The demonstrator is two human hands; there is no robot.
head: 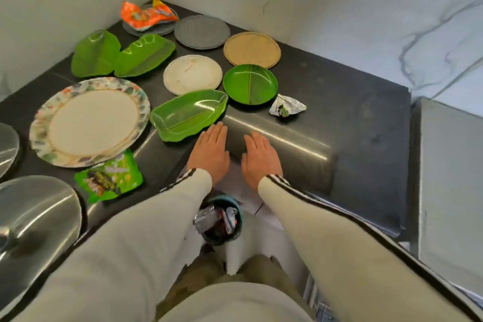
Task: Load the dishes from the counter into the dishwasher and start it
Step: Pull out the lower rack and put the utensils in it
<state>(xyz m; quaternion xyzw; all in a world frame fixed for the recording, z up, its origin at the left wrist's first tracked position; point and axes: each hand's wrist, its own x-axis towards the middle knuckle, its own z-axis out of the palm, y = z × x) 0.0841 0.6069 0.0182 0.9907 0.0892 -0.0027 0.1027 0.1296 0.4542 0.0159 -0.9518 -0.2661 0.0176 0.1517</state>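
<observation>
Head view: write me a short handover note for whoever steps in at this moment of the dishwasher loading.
Left hand: open, empty, fingers straight, just short of the nearest green leaf dish. Right hand: open, empty, beside it.
On the counter: floral-rimmed plate, round green plate, cream plate, tan plate, grey plate, two more leaf dishes at back left; silver wrapper and green snack bag among them.
Done: nothing appears loaded. Left: every dish, then the start; no dishwasher is identifiable in view.
</observation>
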